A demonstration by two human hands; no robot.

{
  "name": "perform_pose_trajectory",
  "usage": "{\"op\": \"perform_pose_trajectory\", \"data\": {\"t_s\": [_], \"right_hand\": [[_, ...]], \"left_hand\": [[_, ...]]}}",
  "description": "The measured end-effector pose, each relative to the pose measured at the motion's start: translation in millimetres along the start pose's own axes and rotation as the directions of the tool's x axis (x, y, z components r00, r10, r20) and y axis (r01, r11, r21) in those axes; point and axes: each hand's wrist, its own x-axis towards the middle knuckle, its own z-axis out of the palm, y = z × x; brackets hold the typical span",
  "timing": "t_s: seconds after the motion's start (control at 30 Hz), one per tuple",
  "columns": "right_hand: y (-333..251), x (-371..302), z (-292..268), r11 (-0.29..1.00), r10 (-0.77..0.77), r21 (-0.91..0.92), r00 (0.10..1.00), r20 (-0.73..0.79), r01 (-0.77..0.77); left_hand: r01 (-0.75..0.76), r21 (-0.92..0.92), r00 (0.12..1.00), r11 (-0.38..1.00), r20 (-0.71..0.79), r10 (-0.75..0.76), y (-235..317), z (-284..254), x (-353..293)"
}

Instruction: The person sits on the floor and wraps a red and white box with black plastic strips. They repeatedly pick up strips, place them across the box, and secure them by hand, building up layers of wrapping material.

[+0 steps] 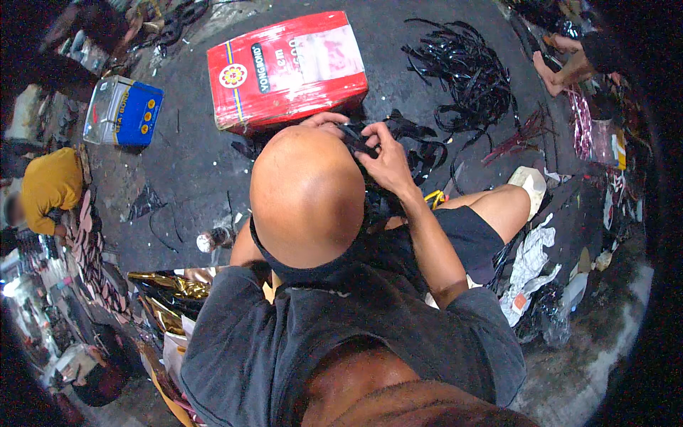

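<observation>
My right hand [388, 158] is closed, its thumb and fingers pinching a thin black strip [361, 139] in front of me. Beside it, my left hand [324, 121] has its fingers bent against the same black strip; its palm and wrist are hidden. Loose black strips [420, 139] lie just right of the hands. A larger tangled heap of shiny black strips [466, 82] spreads farther off to the right. Directly beyond my hands stands a red box [284, 71] wrapped in clear film. Something with yellow handles [435, 198] lies by my right forearm.
A blue and white tin [124, 110] stands at the far left, near a person in a yellow shirt [53, 186]. Another person's bare foot [548, 75] shows at the far right, near pink metallic strips [581, 121]. Gold foil [181, 288] and crumpled white material [526, 263] flank me.
</observation>
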Motion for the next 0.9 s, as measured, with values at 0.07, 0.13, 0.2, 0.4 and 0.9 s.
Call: {"op": "perform_pose_trajectory", "data": {"t_s": [0.07,0.13,0.2,0.4,0.9], "right_hand": [[-10.2,-0.9,-4.1,0.969,-0.229,0.085,0.972,-0.059,0.233],[-2.8,4.0,-30.6,0.962,-0.252,0.093,0.965,-0.071,0.258],[-18.2,5.2,-48.4,0.966,-0.184,0.174,0.981,-0.067,0.193],[-23.5,28.6,-97.0,0.956,-0.114,0.282,0.989,0.094,0.083],[-50.3,88.8,-111.4,0.994,-0.083,0.093,0.964,0.251,0.062]], "left_hand": [[-0.537,0.66,0.75,0.525,0.09,0.655,-13.1,-50.0,-12.8],[-0.24,0.065,0.927,0.969,-0.281,0.249,31.3,-52.1,-17.2],[-0.456,-0.431,0.84,0.779,-0.496,0.217,61.2,-60.7,-28.3],[-0.699,0.177,0.477,0.693,-0.605,0.637,121.5,-70.2,-79.7],[-0.387,0.482,0.111,0.786,-0.822,0.559,153.3,-157.5,-159.8]]}}
